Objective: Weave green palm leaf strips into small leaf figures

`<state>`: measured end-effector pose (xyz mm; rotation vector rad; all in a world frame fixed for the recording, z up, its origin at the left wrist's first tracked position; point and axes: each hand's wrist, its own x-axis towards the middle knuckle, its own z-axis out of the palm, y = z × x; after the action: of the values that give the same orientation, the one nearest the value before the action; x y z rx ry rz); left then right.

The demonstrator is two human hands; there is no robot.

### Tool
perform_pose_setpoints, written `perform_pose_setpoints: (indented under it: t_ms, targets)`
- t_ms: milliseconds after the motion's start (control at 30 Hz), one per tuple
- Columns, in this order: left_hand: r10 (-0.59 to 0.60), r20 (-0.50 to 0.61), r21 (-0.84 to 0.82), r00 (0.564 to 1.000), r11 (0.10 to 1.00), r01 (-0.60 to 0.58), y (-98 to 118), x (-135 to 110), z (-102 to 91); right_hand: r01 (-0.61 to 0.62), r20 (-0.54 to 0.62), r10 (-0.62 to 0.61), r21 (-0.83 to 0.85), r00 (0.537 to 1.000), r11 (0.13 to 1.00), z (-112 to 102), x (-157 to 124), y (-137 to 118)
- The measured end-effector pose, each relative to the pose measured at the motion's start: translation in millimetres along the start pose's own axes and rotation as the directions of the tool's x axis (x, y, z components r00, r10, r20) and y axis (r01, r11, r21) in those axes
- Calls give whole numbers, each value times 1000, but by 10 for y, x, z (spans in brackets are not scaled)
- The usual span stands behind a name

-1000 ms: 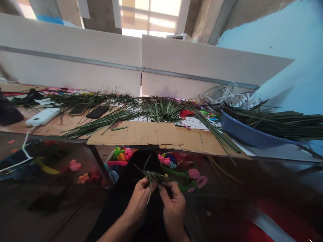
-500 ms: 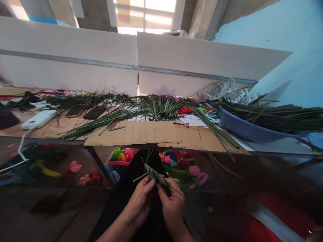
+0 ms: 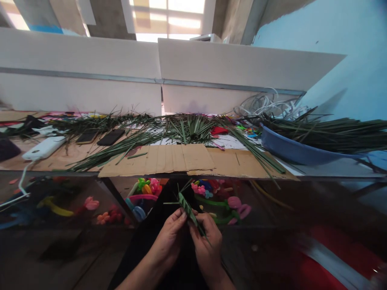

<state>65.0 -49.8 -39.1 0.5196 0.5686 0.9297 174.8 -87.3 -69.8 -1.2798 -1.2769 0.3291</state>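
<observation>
Over my lap, both hands pinch a small green braid of woven leaf strips (image 3: 187, 207). My left hand (image 3: 173, 229) grips its left side with thumb and fingers. My right hand (image 3: 206, 237) closes on its lower right end, where thin strips stick out below. Loose strip ends fan out from the braid's upper tip, and one points left. Its folded, overlapping front faces me; fingers cover part of the lower portion. In front of my hands, a flat piece of cardboard (image 3: 169, 159) lies along the table's edge, with cut leaf strips (image 3: 193, 128) piled behind it.
A blue basin (image 3: 296, 149) heaped with long leaves stands at the right. Two phones (image 3: 111, 137) and a white power strip (image 3: 44, 148) lie at the left. Colourful balloons (image 3: 148, 187) fill the space under the table. White panels (image 3: 90, 56) rise behind.
The braid has turned more upright, and its loose left strip now points level. Both hands stay closed on it. The view has shifted slightly.
</observation>
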Motion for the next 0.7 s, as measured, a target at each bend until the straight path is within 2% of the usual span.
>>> perform_pose_setpoints:
  t_ms: [133, 233, 333, 400, 467, 533, 600, 700]
  targets:
    - [21, -15, 22, 1000, 1000, -21, -37, 22, -27, -9, 4, 9, -21, 1000, 1000, 13, -47, 68]
    - [78, -57, 57, 995, 996, -75, -69, 54, -84, -63, 41, 64, -27, 997, 998, 4, -59, 94]
    - [158, -88, 163, 984, 976, -142, -59, 76, -132, -160, 162, 151, 45, 975, 986, -73, -2, 94]
    - [202, -75, 245, 977, 953, -178, -27, 80, -151, -256, 301, 199, 165, 933, 952, -164, 78, 92]
    - [228, -43, 319, 973, 926, -203, 5, 83, -166, -390, 403, 258, 292, 878, 873, -265, 176, 99]
    - [212, -14, 365, 977, 911, -193, 17, 87, -181, -524, 426, 360, 372, 830, 766, -346, 278, 113]
    - [169, 5, 401, 986, 903, -157, 8, 88, -191, -599, 454, 414, 416, 789, 684, -384, 370, 122]
    - [130, 40, 486, 991, 864, -133, -2, 73, -178, -642, 551, 378, 434, 744, 632, -362, 474, 108]
